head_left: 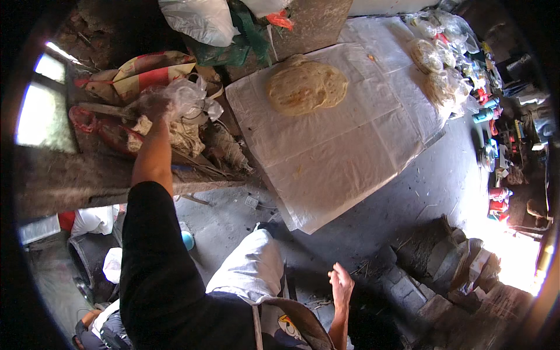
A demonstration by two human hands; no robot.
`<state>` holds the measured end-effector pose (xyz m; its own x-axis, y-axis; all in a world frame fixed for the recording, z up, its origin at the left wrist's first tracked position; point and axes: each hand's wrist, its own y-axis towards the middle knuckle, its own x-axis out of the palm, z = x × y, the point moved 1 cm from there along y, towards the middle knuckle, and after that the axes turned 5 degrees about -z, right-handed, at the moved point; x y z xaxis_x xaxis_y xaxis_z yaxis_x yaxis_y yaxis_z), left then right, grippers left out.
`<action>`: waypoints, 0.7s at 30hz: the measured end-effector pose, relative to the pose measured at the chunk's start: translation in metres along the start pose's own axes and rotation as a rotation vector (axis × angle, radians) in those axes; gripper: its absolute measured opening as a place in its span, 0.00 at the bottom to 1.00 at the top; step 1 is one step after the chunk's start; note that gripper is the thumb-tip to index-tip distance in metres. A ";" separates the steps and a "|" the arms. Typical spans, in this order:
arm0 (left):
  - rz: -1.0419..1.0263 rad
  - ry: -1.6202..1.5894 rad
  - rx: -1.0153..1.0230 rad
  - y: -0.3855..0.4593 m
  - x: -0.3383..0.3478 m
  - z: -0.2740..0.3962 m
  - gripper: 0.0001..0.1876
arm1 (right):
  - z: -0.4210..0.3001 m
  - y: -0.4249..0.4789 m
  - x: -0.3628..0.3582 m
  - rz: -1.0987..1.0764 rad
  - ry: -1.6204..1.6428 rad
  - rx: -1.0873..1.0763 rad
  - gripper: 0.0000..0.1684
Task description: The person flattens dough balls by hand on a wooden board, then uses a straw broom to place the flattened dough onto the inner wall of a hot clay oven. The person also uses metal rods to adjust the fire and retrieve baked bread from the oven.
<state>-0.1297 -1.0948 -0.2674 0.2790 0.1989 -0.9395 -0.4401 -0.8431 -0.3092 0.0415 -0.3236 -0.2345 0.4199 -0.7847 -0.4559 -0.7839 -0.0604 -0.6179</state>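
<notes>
On the left, my left hand reaches over a cluttered wooden bench, blurred, at a crumpled clear plastic bag. Blur and plastic hide its fingers, so a grip cannot be made out. My right hand hangs low beside my body, holding nothing, its fingers loosely bent and slightly apart. Ahead of me, round flatbread, apparently overlapping pieces, lies near the far left part of a table covered with plastic sheeting. Neither hand touches the bread.
A wooden stick, a pale cloth and a red-and-yellow sack crowd the bench. Filled clear bags line the table's far right. Grey blocks stand on the floor at lower right. Another person is at lower left.
</notes>
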 end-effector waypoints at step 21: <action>-0.310 -0.337 -0.131 0.056 -0.041 -0.043 0.19 | -0.046 0.065 -0.014 -0.141 -0.156 -0.072 0.19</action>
<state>-0.1291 -1.1718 -0.2394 0.0784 0.5836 -0.8083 -0.2626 -0.7700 -0.5815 -0.0365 -0.3450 -0.2388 0.5885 -0.6612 -0.4654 -0.7412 -0.2111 -0.6373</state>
